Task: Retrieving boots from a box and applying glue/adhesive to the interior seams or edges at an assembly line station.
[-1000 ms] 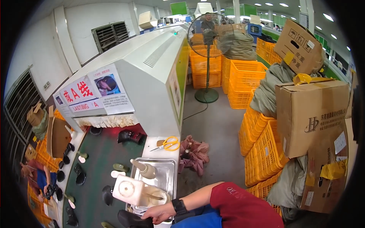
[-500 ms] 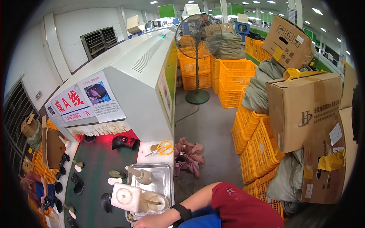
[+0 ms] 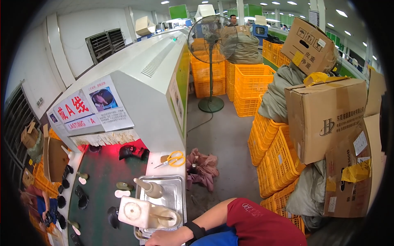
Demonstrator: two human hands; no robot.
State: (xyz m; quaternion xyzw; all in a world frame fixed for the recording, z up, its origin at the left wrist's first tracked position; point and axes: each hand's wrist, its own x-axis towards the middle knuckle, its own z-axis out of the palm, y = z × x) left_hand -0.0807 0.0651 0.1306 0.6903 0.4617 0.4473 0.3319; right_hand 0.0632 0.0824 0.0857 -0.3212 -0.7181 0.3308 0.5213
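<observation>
My right hand (image 3: 167, 238) reaches in at the lower edge, beside the near edge of a metal tray (image 3: 182, 205). Its fingers are cut off by the picture's rim, so what they hold, if anything, is hidden. A black band (image 3: 195, 231) circles the wrist. In the tray stand a whitish square container (image 3: 134, 213), an open cup with a brush-like stick (image 3: 170, 217) and a cream bottle with a long spout (image 3: 150, 188). My left hand is out of view. Left of the tray, a green conveyor belt (image 3: 100, 186) carries dark shoe parts (image 3: 113, 217) and a pink-and-olive pair of pieces (image 3: 124, 189).
Yellow-handled scissors (image 3: 174, 159) lie by a large white machine (image 3: 152, 98) with a red-lit opening. A crumpled mauve cloth (image 3: 202, 168) lies on the floor. A standing fan (image 3: 211, 61), orange crates (image 3: 279, 160) and cartons (image 3: 328, 119) stand beyond. A co-worker (image 3: 39, 205) works at far left.
The whole view has shifted very slightly. A person in the far background has moved right, out from behind the fan. My right arm and the tray look the same.
</observation>
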